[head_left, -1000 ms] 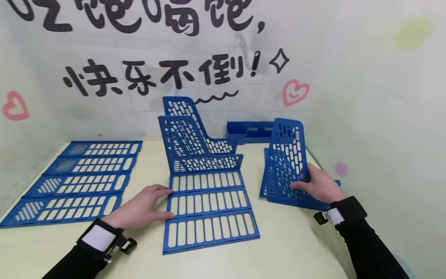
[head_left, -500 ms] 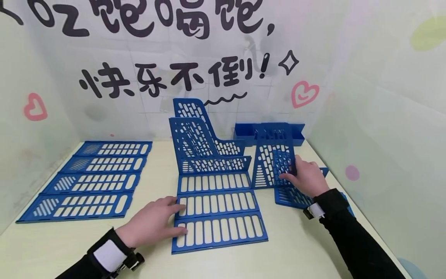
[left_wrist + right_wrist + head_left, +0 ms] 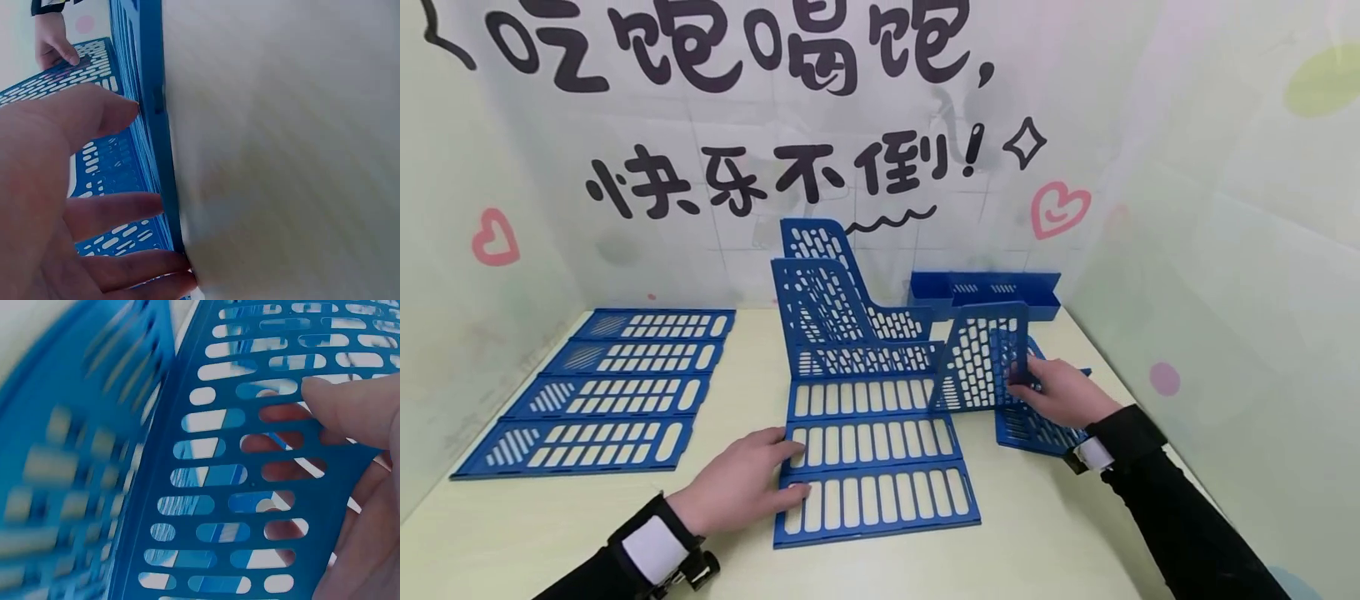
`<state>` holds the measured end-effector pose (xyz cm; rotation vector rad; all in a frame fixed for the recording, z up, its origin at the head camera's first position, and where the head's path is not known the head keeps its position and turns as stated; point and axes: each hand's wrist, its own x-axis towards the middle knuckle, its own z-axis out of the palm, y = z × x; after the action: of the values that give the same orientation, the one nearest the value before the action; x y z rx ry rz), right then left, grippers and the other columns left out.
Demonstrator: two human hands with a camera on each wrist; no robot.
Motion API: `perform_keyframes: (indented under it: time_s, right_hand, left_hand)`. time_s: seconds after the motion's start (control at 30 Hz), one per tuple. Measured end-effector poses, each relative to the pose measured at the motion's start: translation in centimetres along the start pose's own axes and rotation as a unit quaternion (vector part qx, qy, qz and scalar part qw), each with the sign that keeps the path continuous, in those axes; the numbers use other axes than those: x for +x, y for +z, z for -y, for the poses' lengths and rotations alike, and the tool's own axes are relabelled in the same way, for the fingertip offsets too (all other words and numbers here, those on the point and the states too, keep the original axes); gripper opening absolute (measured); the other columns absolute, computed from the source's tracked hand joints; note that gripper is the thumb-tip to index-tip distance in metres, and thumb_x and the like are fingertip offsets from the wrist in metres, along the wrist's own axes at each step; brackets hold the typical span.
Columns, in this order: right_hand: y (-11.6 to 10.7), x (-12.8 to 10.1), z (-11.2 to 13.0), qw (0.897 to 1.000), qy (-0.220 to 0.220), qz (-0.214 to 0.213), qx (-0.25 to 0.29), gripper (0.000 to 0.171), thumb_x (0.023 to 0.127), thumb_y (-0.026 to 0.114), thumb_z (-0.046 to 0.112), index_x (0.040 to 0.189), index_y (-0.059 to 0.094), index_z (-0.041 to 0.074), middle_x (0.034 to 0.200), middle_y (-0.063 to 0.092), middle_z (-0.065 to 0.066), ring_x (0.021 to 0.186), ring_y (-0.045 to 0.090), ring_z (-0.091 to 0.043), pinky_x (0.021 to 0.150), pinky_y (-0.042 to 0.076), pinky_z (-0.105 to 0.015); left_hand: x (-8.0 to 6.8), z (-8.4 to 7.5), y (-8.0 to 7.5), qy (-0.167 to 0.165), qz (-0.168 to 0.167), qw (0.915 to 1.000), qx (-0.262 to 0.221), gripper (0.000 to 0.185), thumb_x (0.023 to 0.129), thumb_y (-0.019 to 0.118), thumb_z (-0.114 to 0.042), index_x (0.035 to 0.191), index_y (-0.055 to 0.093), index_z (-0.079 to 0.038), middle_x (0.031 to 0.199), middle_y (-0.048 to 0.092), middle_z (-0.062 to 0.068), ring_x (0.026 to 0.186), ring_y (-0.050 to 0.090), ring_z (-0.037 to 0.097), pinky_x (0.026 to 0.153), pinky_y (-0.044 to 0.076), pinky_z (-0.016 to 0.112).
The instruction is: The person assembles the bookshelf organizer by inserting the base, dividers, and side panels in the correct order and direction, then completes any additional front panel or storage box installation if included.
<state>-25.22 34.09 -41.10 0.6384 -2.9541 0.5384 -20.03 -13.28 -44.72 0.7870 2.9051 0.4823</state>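
Observation:
My left hand [image 3: 737,479] rests at the left edge of a flat blue slotted base panel [image 3: 872,467], fingertips and thumb over its rim, fingers fairly straight. In the left wrist view, the thumb and fingers [image 3: 115,209] meet that blue edge. My right hand [image 3: 1067,392] pinches the right edge of an upright perforated file-rack divider [image 3: 992,311], whose lower left corner overlaps the base panel's right side. Seen from the right wrist, the thumb lies on the divider's near face and fingers show through its slots. Two similar dividers [image 3: 811,265] stand upright on the back of the base panel.
Beneath and behind my right hand lies another perforated blue panel [image 3: 1051,446]. Several long slotted blue panels [image 3: 587,471] lie in a row at the left. A blue compartmented tray [image 3: 928,312] stands at the back right against the wall [image 3: 887,250].
My right hand has brought the divider leftward off the panels at the right, then lower, to the base panel's right side. The left hand stays at the base panel's edge.

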Motion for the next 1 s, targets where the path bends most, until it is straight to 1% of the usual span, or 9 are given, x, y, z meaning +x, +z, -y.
perform_keyframes:
  time_s: [0.2, 0.27, 0.37, 0.5, 0.63, 0.7, 0.77, 0.87, 1.0]
  right_hand:
    - [0.0, 1.3, 1.9, 1.0, -0.009, 0.006, 0.009, 0.012, 0.109, 0.069, 0.016, 0.118, 0.071, 0.009, 0.107, 0.081, -0.005, 0.091, 0.073, -0.016, 0.087, 0.062, -0.045]
    - [-0.2, 1.5, 2.0, 1.0, -0.006, 0.014, 0.015, 0.011, 0.109, 0.069, 0.015, 0.117, 0.072, 0.009, 0.106, 0.08, -0.005, 0.09, 0.072, -0.015, 0.088, 0.062, -0.046]
    - [-0.2, 1.7, 1.8, 1.0, -0.005, 0.023, -0.004, 0.011, 0.109, 0.07, 0.016, 0.114, 0.075, 0.009, 0.103, 0.08, -0.003, 0.088, 0.071, -0.012, 0.087, 0.063, -0.044]
    - [0.3, 2.1, 1.8, 0.999, -0.019, 0.041, -0.011, 0.014, 0.109, 0.069, 0.018, 0.114, 0.078, 0.009, 0.103, 0.081, -0.001, 0.09, 0.074, -0.013, 0.088, 0.063, -0.043]
    - [1.2, 3.4, 3.9, 0.997, -0.026, 0.066, 0.009, 0.017, 0.11, 0.069, 0.02, 0.121, 0.078, 0.011, 0.108, 0.082, -0.002, 0.098, 0.077, -0.017, 0.092, 0.063, -0.042]
    - [1.8, 4.4, 5.4, 0.996, -0.047, 0.074, 0.008, 0.02, 0.11, 0.068, 0.021, 0.123, 0.078, 0.01, 0.108, 0.082, -0.003, 0.094, 0.076, -0.015, 0.088, 0.063, -0.039]
    - [2.3, 5.4, 6.7, 0.995, -0.062, 0.081, 0.008, 0.019, 0.111, 0.067, 0.02, 0.122, 0.078, 0.009, 0.104, 0.081, -0.003, 0.085, 0.07, -0.013, 0.08, 0.059, -0.034]
    - [2.9, 6.6, 7.8, 0.994, -0.075, 0.084, 0.013, 0.019, 0.111, 0.066, 0.017, 0.122, 0.078, 0.007, 0.102, 0.081, -0.004, 0.08, 0.065, -0.01, 0.076, 0.054, -0.031]
    - [3.4, 7.3, 7.7, 0.995, -0.056, 0.084, 0.029, 0.02, 0.111, 0.067, 0.015, 0.124, 0.08, 0.01, 0.111, 0.083, -0.003, 0.092, 0.072, -0.009, 0.087, 0.06, -0.033]
  left_hand:
    - [0.5, -0.5, -0.1, -0.016, 0.015, 0.9997, -0.01, 0.07, 0.089, 0.089, -0.051, 0.133, 0.076, 0.002, 0.146, 0.067, 0.03, 0.136, 0.064, 0.05, 0.115, 0.053, 0.067]
    - [0.7, -0.6, -0.2, -0.021, 0.02, 0.9995, -0.014, 0.069, 0.089, 0.09, -0.05, 0.132, 0.076, 0.002, 0.145, 0.067, 0.031, 0.136, 0.064, 0.051, 0.115, 0.052, 0.067]
    - [0.9, -0.7, -0.3, -0.031, 0.023, 0.9992, -0.014, 0.067, 0.087, 0.091, -0.048, 0.129, 0.077, 0.002, 0.144, 0.068, 0.03, 0.135, 0.064, 0.05, 0.115, 0.051, 0.067]
    - [1.1, -0.9, -0.3, -0.038, 0.02, 0.999, -0.012, 0.063, 0.085, 0.093, -0.046, 0.125, 0.078, 0.001, 0.138, 0.072, 0.027, 0.13, 0.066, 0.047, 0.114, 0.052, 0.066]
    - [1.4, -1.1, -0.3, -0.032, 0.019, 0.9992, -0.015, 0.052, 0.084, 0.094, -0.042, 0.116, 0.078, -0.004, 0.118, 0.077, 0.014, 0.115, 0.068, 0.038, 0.107, 0.056, 0.062]
    - [1.5, -1.1, -0.3, -0.027, 0.018, 0.9993, -0.017, 0.047, 0.084, 0.094, -0.04, 0.113, 0.076, -0.007, 0.109, 0.076, 0.008, 0.11, 0.068, 0.035, 0.103, 0.057, 0.06]
    - [1.5, -1.1, -0.3, -0.028, 0.019, 0.9993, -0.016, 0.046, 0.084, 0.095, -0.041, 0.112, 0.076, -0.009, 0.108, 0.076, 0.006, 0.109, 0.068, 0.034, 0.102, 0.058, 0.06]
    - [1.4, -0.9, -0.4, -0.041, 0.016, 0.9989, -0.019, 0.045, 0.083, 0.096, -0.041, 0.11, 0.076, -0.011, 0.113, 0.078, 0.008, 0.112, 0.068, 0.036, 0.103, 0.057, 0.061]
    - [1.4, -0.7, -0.4, -0.061, 0.019, 0.9973, -0.036, 0.043, 0.082, 0.097, -0.042, 0.106, 0.075, -0.014, 0.11, 0.076, 0.005, 0.112, 0.065, 0.033, 0.099, 0.058, 0.056]
